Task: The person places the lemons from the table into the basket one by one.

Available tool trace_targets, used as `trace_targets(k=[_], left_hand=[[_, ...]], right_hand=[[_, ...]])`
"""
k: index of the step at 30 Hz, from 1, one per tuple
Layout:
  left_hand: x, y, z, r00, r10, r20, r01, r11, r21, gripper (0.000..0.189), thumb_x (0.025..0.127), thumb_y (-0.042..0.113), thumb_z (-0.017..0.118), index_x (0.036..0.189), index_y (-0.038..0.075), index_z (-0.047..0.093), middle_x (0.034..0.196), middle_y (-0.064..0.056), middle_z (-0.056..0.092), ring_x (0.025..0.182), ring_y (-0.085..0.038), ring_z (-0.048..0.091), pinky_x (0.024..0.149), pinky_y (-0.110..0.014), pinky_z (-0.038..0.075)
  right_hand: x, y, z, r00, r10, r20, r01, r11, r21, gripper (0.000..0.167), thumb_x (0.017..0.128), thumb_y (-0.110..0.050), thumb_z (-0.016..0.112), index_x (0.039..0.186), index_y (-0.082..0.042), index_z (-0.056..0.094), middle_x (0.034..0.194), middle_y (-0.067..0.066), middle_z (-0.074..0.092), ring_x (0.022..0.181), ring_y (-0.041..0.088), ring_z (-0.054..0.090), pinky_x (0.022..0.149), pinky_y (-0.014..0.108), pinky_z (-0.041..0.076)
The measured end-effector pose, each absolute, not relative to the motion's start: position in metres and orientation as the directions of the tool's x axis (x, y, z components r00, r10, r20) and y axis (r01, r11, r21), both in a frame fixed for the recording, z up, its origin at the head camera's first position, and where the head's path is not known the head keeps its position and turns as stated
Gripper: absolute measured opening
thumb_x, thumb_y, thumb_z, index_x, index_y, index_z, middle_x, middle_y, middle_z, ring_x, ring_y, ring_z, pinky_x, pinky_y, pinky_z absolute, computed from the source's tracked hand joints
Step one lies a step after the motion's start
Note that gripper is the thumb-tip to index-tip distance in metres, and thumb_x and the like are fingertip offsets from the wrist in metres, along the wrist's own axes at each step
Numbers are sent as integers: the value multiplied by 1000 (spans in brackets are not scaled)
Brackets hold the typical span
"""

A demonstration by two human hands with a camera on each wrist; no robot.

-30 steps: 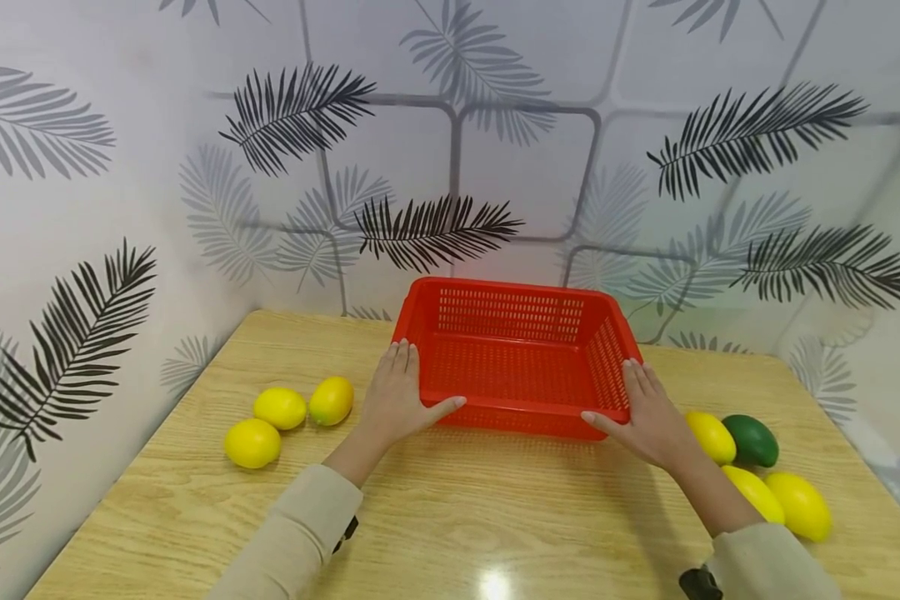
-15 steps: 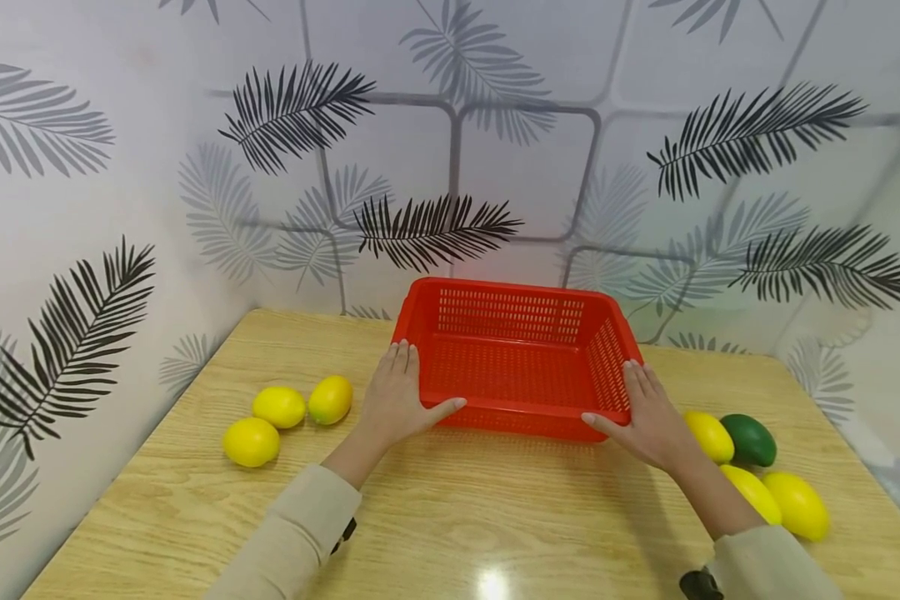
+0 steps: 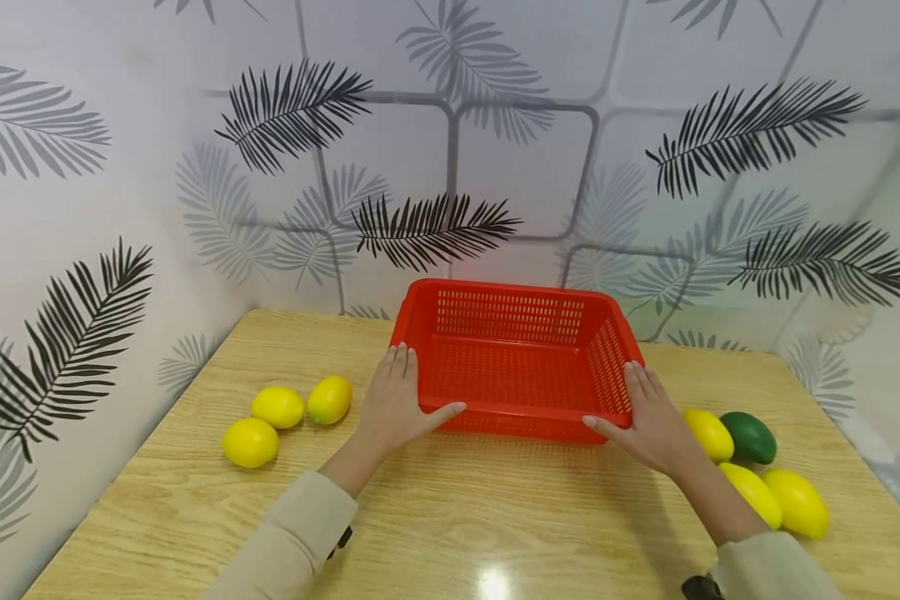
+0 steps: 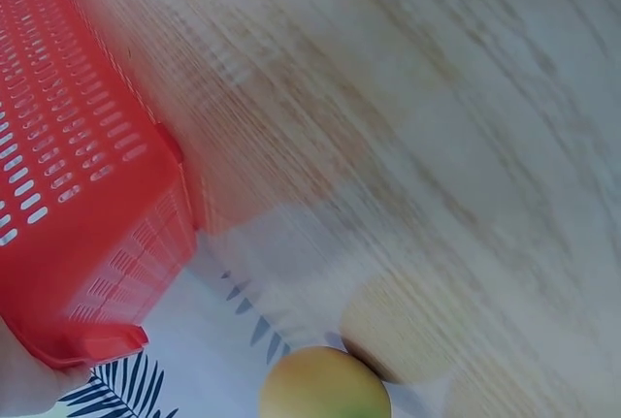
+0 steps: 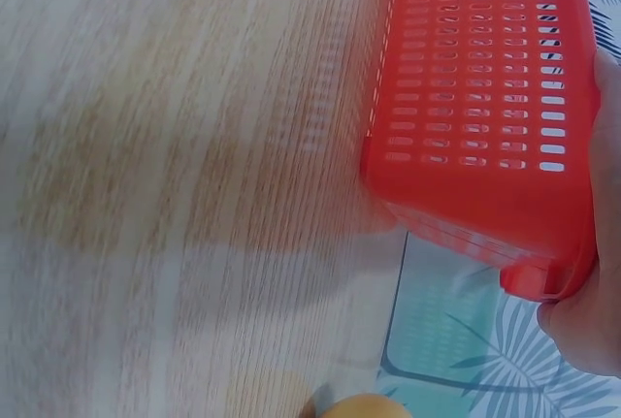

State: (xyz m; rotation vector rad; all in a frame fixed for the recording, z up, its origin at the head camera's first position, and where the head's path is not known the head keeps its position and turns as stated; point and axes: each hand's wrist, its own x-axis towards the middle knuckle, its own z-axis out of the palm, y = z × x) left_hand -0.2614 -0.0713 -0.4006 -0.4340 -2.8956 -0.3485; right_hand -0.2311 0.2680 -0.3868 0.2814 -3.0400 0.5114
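Basket (image 3: pixel 513 367), long axis left to right, sits between left hand (image 3: pixel 393 403) and right hand (image 3: pixel 651 427); both touch its near corners, fingers straight, unclenched.

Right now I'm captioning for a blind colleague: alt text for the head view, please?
A left hand and right hand touch the near corners of a red basket on a table. Three yellow fruits lie left of the basket, three more and a green fruit right of it.
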Motion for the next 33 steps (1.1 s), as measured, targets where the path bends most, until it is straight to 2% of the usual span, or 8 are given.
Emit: trace_targets(k=[19, 33], left_hand=[[-250, -72, -399, -929, 264, 259, 321, 924, 210, 99, 80, 69, 48, 142, -5, 28, 149, -23, 28, 140, -37, 23, 117, -42, 19], [-245, -73, -402, -919, 267, 289, 338, 912, 232, 99, 79, 68, 50, 141, -6, 30, 149, -23, 29, 139, -38, 24, 116, -44, 21]], right_hand=[[-222, 268, -387, -981, -170, 93, -189, 941, -281, 103, 84, -62, 50, 144, 10, 10, 151, 30, 13, 137, 49, 13, 106, 64, 22], [-216, 267, -388, -979, -175, 107, -199, 937, -286, 102, 84, -61, 52, 144, 11, 12, 150, 31, 13, 137, 49, 12, 107, 64, 19]])
